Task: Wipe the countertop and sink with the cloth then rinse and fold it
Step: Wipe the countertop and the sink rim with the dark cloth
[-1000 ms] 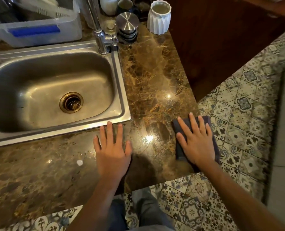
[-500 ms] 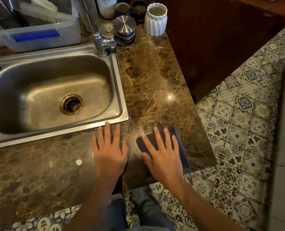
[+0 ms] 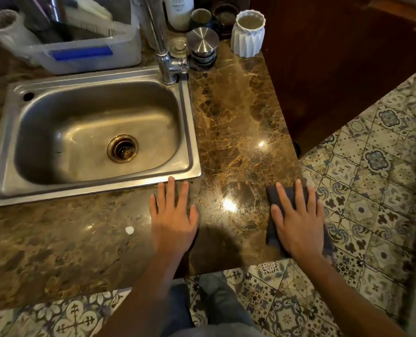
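Cloth (image 3: 273, 194) flat under R hand (image 3: 298, 221), countertop (image 3: 238, 122) corner.

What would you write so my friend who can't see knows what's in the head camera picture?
A person's right hand presses a dark grey cloth flat at the right edge of a brown marble countertop, while the left hand rests flat beside it. An empty stainless steel sink sits to the left.

A: What colour is the table (image 3: 238, 122)?
B: Dark brown marble, veined in gold and tan.
A: And the cloth (image 3: 273, 194)?
B: Dark grey, plain.
A: The sink (image 3: 97, 186)?
B: Silver steel, with a brassy drain (image 3: 122, 148).
A: The floor (image 3: 372, 190)?
B: Cream tiles, blue-grey floral patterns. The ribbed vase (image 3: 248, 35) is white.
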The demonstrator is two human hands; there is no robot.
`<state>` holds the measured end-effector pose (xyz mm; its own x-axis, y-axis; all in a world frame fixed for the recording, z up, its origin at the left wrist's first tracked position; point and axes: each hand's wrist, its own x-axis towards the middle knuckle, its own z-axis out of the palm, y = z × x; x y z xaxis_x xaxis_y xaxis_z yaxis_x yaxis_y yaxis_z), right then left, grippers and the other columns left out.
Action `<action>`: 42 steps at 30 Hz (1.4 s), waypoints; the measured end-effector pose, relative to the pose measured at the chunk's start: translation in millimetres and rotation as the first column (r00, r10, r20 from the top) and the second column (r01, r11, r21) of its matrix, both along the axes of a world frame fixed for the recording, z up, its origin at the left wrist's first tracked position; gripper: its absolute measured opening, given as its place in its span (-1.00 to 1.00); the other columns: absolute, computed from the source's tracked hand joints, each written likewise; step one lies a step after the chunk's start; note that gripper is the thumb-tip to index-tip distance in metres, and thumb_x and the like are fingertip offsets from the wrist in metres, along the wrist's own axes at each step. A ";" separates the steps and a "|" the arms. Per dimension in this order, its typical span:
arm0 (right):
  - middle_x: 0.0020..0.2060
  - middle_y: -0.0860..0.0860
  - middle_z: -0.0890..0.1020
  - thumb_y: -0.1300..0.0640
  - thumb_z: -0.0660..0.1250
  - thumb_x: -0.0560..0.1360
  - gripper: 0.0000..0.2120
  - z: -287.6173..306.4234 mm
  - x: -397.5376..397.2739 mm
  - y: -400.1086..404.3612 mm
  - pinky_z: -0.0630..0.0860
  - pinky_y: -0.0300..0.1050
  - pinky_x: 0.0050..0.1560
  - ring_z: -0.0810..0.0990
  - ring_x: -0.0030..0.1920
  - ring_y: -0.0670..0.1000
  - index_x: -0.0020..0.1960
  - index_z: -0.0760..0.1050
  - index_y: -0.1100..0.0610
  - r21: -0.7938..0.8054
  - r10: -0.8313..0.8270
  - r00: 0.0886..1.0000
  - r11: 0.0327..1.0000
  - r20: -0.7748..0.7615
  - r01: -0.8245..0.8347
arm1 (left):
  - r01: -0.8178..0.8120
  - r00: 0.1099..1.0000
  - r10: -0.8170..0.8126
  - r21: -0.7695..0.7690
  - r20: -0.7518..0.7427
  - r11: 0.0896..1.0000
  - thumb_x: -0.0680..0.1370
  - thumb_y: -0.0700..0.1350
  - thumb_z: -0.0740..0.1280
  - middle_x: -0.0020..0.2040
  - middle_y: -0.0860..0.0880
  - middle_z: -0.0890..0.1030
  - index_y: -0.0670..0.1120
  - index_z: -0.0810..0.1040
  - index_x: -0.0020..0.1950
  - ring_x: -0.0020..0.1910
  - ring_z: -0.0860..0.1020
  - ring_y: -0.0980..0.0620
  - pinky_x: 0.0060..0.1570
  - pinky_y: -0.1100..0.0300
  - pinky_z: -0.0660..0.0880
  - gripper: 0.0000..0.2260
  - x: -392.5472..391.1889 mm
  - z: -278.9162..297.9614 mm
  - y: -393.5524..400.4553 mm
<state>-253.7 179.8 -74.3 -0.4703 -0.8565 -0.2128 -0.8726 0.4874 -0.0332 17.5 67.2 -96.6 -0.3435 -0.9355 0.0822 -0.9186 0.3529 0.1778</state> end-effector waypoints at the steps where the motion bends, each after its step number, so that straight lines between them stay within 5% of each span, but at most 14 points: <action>1: 0.59 0.17 0.19 -0.23 -0.04 0.64 -0.44 -1.4 5.5 -17.4 0.12 0.33 0.50 0.10 0.58 0.30 0.61 0.12 -0.13 -0.019 -0.015 1.000 1.000 -0.009 0.015 | -0.006 1.000 0.006 0.019 0.003 1.000 0.66 0.07 0.12 0.62 -0.16 0.21 -0.05 0.33 0.57 0.61 0.15 -0.19 0.52 -0.22 0.15 -0.52 -0.4 1.4 -0.6; 9: 0.60 0.15 0.18 -0.21 -0.05 0.64 -0.42 -6.6 102.7 -104.8 0.06 0.31 0.53 0.08 0.58 0.30 0.62 0.07 -0.08 -0.087 0.243 0.970 0.967 0.016 -0.240 | -0.028 0.999 0.032 0.291 -0.008 0.956 0.65 0.15 0.03 0.67 -0.02 -0.03 0.09 0.12 0.62 0.64 -0.12 -0.08 0.58 -0.12 -0.07 -0.47 -0.8 15.8 -9.3; 13: 0.62 0.10 0.12 -0.24 -0.08 0.66 -0.43 -7.4 121.4 -78.7 0.05 0.26 0.55 0.05 0.60 0.25 0.63 0.03 -0.10 -0.064 0.425 0.904 0.904 0.046 -0.422 | 0.013 0.999 0.004 0.324 -0.052 0.946 0.64 0.11 0.15 0.67 -0.03 0.01 0.07 0.16 0.61 0.64 -0.07 -0.09 0.59 -0.14 0.02 -0.47 3.7 25.8 -11.8; 16: 0.62 0.06 0.09 -0.26 -0.10 0.66 -0.45 -7.9 101.5 -36.9 0.05 0.22 0.55 0.04 0.61 0.22 0.62 0.02 -0.17 -0.048 0.541 0.840 0.841 0.044 -0.539 | 0.072 0.991 -0.025 0.358 -0.134 0.931 0.64 0.13 0.17 0.67 0.02 -0.06 0.09 0.14 0.62 0.64 -0.14 -0.02 0.61 -0.05 -0.08 -0.45 22.0 33.6 -11.7; 21: 0.60 0.12 0.17 -0.26 -0.09 0.63 -0.43 -3.9 86.9 -38.5 0.09 0.26 0.53 0.09 0.59 0.24 0.61 0.09 -0.15 -0.058 0.174 0.984 0.983 0.030 -0.173 | -0.083 0.976 0.140 0.310 -0.165 0.947 0.62 0.19 0.09 0.67 0.02 -0.04 0.07 0.15 0.61 0.64 -0.15 -0.02 0.58 -0.09 -0.14 -0.43 110.6 40.9 -1.4; 25: 0.56 0.23 0.24 -0.21 -0.06 0.64 -0.44 -10.4 119.0 -83.7 0.13 0.38 0.49 0.14 0.55 0.35 0.61 0.15 -0.07 -0.090 -0.082 0.997 0.993 -0.004 0.082 | -0.264 0.955 0.290 0.263 -0.068 0.928 0.64 0.13 0.18 0.65 -0.12 0.08 -0.06 0.20 0.60 0.63 -0.03 -0.14 0.57 -0.21 -0.03 -0.44 189.2 35.2 -7.0; 32: 0.57 0.24 0.21 -0.19 -0.03 0.63 -0.41 -10.9 195.0 -84.1 0.11 0.36 0.49 0.13 0.56 0.34 0.62 0.12 -0.02 -0.085 0.093 0.994 0.992 -0.051 -0.098 | -0.112 0.993 0.092 0.354 0.072 0.928 0.56 0.36 -0.16 0.66 -0.08 -0.15 0.04 -0.11 0.65 0.62 -0.23 -0.13 0.56 -0.15 -0.17 -0.28 222.8 14.5 -1.7; 38: 0.61 0.12 0.14 -0.22 0.06 0.63 -0.44 -10.3 241.1 -22.6 0.09 0.28 0.54 0.06 0.60 0.24 0.61 0.11 -0.15 -0.059 0.371 0.928 0.927 -0.005 -0.371 | -0.054 0.996 0.029 0.336 0.079 0.940 0.58 0.36 -0.16 0.66 -0.16 -0.04 -0.02 -0.03 0.65 0.63 -0.11 -0.23 0.54 -0.25 -0.03 -0.26 226.0 14.5 -0.7; 42: 0.62 0.08 0.12 -0.26 -0.05 0.65 -0.44 -3.9 216.4 19.6 0.06 0.22 0.56 0.04 0.61 0.19 0.61 0.09 -0.16 -0.015 0.265 0.964 0.964 -0.007 -0.265 | -0.046 0.994 0.009 0.338 0.109 0.940 0.58 0.36 -0.12 0.65 -0.19 0.04 -0.04 0.05 0.65 0.62 -0.02 -0.26 0.53 -0.26 0.04 -0.26 227.7 15.6 -2.5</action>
<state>-37.3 199.3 -78.2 -0.2272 -0.9538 -0.1964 -0.9706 0.2384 -0.0348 245.2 64.7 -81.0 -0.3071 -0.9106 -0.2766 -0.9468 0.2630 0.1852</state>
